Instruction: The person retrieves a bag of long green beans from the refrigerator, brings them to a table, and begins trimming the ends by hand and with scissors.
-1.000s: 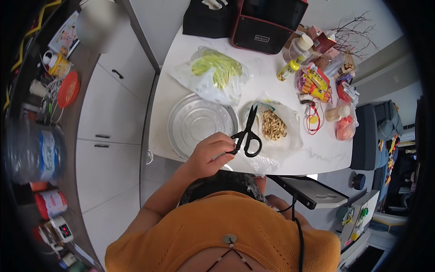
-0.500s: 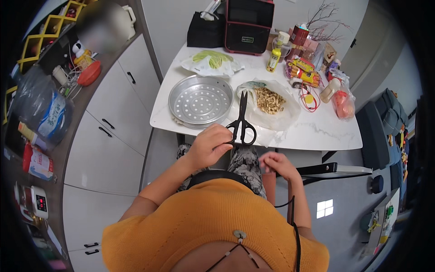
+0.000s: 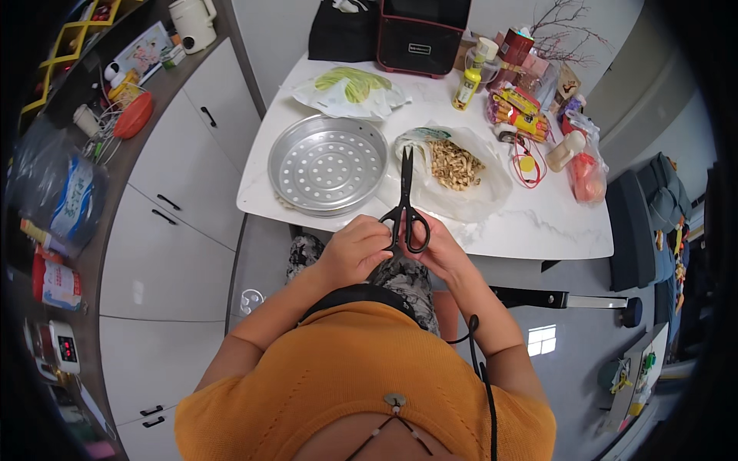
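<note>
Black scissors [image 3: 406,183] point upward, away from me, over the table's near edge, with their blades nearly together. My left hand [image 3: 352,252] is closed around the left handle loop. At the right loop, my right hand [image 3: 441,247] has its fingers curled against the handle, partly hidden behind it. Just beyond the blades lies an open translucent plastic bag [image 3: 490,201] with light brown dried chopped pieces [image 3: 455,165] inside, perhaps mushrooms. To its left sits a round metal steamer tray [image 3: 329,165] with holes in its base.
The white table [image 3: 565,229] also bears a bag of green leaves [image 3: 350,86], a dark red and black appliance [image 3: 421,38], a yellow bottle [image 3: 466,91], snack packs [image 3: 519,114] and a red-corded item [image 3: 527,163]. White cabinets [image 3: 165,261] stand at my left.
My right hand has come up from beside my lap to the scissors' right loop. The scissors have shifted slightly left and nearer to me in view.
</note>
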The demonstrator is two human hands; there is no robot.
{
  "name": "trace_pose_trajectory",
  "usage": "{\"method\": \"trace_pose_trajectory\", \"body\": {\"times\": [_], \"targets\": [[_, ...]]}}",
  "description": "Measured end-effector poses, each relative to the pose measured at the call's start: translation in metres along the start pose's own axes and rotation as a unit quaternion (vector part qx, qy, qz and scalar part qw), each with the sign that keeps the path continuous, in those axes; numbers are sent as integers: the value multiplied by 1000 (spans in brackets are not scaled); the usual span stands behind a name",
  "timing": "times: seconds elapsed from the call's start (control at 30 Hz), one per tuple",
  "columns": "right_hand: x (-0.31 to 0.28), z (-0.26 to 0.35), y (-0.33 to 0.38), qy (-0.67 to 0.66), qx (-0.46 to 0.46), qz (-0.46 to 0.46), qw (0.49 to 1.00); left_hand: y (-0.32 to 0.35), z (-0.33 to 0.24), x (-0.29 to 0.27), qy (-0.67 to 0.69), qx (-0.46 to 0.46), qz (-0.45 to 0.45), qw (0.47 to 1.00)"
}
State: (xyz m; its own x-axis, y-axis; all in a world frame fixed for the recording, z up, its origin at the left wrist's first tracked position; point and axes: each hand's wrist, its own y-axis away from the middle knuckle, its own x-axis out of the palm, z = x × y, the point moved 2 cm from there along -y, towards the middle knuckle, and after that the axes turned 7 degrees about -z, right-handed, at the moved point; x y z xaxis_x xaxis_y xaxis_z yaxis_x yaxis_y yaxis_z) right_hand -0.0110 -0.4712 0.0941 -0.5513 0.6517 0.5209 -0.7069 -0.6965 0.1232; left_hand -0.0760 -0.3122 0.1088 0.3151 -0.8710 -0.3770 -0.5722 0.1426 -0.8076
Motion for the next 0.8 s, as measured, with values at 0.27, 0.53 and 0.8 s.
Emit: {"method": "trace_pose_trajectory", "body": {"times": [0.27,0.53,0.8], "targets": [[-25,16,-44,111,-20,-33,993,-12,35,15,-11,-57,56,997],[-35,58,-119,215,-72,-27,973,-40,85,4,4,-172,27,985],[-43,90,-124,602,-104,-178,771,-40,180,-48,133,-550,-186,803]]}}
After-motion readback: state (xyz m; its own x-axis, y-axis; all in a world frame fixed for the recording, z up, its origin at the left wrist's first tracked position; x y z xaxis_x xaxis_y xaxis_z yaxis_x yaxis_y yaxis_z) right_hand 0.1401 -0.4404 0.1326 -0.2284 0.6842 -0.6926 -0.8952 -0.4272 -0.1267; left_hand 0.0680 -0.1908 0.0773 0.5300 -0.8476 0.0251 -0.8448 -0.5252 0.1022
